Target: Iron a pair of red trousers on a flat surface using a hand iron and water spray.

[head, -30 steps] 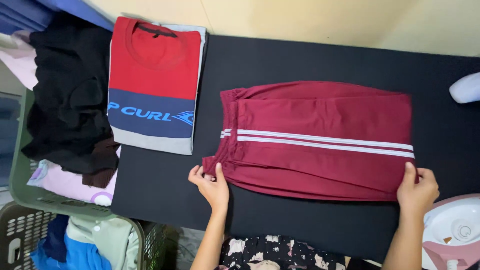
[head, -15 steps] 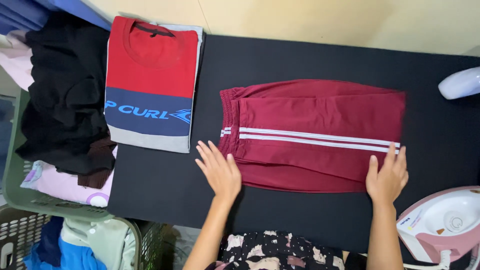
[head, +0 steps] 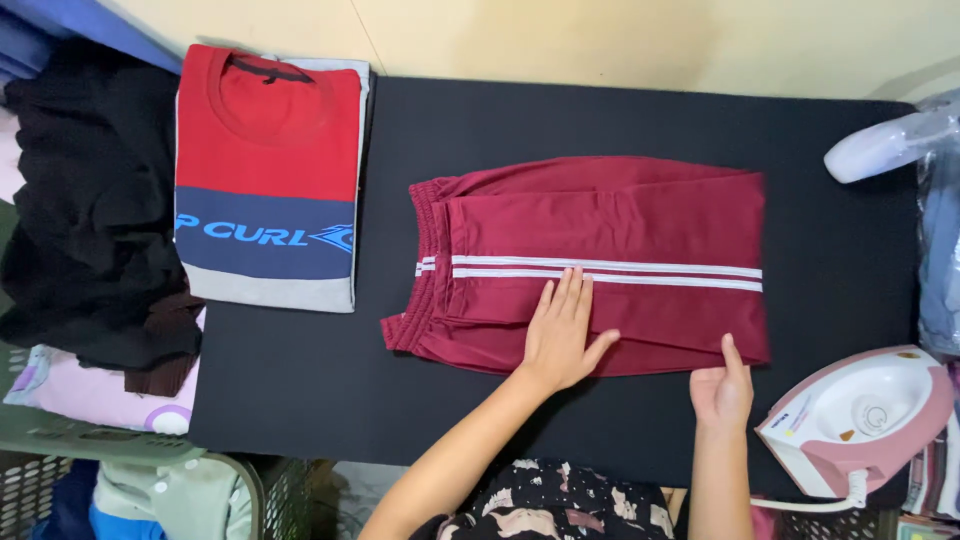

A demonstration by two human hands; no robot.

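Left hand (head: 562, 335) flat on maroon shorts (head: 620, 230); waistband left, apparently lengthwise.

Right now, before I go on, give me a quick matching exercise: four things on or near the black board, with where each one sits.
Things:
1. maroon shorts
2. folded red and blue shirt
3. pink and white iron
4. black clothes pile

Places:
A. off the board's left edge
B. near right corner of the board
C. left end of the board
D. middle of the board, under the left hand

Pairs: 1-D, 2-C, 3-B, 4-A
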